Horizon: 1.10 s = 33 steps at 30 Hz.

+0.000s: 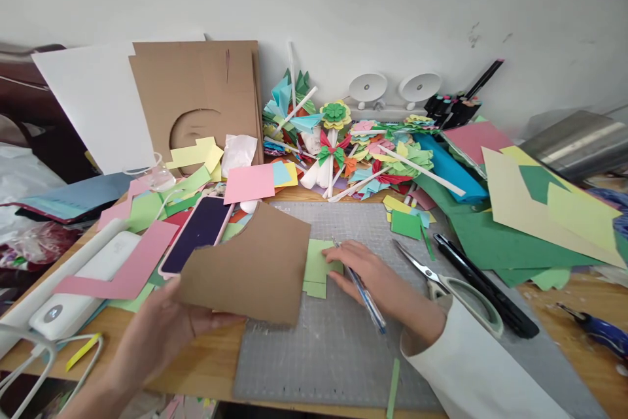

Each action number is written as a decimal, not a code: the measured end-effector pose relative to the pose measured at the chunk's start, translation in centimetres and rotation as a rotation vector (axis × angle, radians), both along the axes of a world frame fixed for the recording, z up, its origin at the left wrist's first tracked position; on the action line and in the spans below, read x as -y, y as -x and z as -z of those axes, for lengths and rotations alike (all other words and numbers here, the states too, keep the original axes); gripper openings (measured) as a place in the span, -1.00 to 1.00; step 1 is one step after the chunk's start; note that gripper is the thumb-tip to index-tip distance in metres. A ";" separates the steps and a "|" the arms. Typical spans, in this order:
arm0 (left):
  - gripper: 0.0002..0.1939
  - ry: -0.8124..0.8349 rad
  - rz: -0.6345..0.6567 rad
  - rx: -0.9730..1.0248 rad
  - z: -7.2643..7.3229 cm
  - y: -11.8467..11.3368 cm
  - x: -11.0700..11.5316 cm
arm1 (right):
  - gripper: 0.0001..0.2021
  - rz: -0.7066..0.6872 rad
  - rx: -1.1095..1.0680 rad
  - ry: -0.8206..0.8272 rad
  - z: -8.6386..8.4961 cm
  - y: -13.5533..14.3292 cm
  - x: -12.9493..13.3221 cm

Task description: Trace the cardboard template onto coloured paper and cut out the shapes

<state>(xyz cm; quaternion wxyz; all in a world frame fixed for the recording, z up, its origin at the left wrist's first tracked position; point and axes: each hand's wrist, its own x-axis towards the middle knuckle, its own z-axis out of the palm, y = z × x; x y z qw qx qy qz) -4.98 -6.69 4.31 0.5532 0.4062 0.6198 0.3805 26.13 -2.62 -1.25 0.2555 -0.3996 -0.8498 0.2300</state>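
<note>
My left hand point(161, 327) grips the lower left edge of a brown cardboard piece point(265, 262) with a curved cut in its upper side. The cardboard is lifted over the left part of the grey cutting mat point(314, 367). In my right hand point(373, 275) is a clear pen point(367, 301), its tip near the top of the light green paper point(314, 268). Fingertips of that hand rest on the paper's right side. Part of the green paper may be hidden behind the cardboard. Scissors point(441, 282) and a black utility knife point(485, 285) lie right of this hand.
A phone point(199, 233), a white power bank point(91, 282) and pink paper point(142, 262) crowd the left. Paper flowers point(333, 138) are heaped by the wall, beside upright cardboard sheets point(196, 79). Green sheets point(471, 236) and a blue-handled screwdriver point(603, 334) are at right.
</note>
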 end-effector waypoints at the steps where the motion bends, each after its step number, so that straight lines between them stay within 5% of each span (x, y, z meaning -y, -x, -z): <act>1: -0.41 0.042 0.004 0.082 -0.5 0.1 -0.6 | -0.84 0.004 -0.010 0.000 0.0 0.0 0.0; 5: -0.46 0.201 -0.126 0.255 -0.2 0.0 -1.4 | -0.80 0.012 -0.044 0.020 0.0 0.1 -0.1; 11: -0.44 0.130 -0.291 0.297 1.5 0.1 0.3 | -0.80 0.038 -0.071 0.037 0.2 0.2 -0.3; 16: -0.45 0.231 -0.263 0.373 2.0 -1.3 1.0 | -0.78 0.064 -0.102 0.078 0.4 0.1 -0.4; 21: -0.63 0.486 -0.024 0.431 2.8 -1.9 0.4 | -0.78 0.085 -0.113 0.094 0.3 0.1 -0.4; 26: 0.05 0.843 0.532 0.332 2.3 1.6 0.4 | -0.76 0.083 -0.099 0.091 0.0 0.2 -0.5; 30: -0.18 0.575 0.655 0.241 -0.5 2.2 0.3 | -0.78 0.086 -0.095 0.098 0.0 0.2 -0.5; 33: -0.44 0.058 0.601 -0.047 -1.8 -0.8 -1.1 | -0.81 0.107 -0.105 0.115 0.2 0.1 -0.3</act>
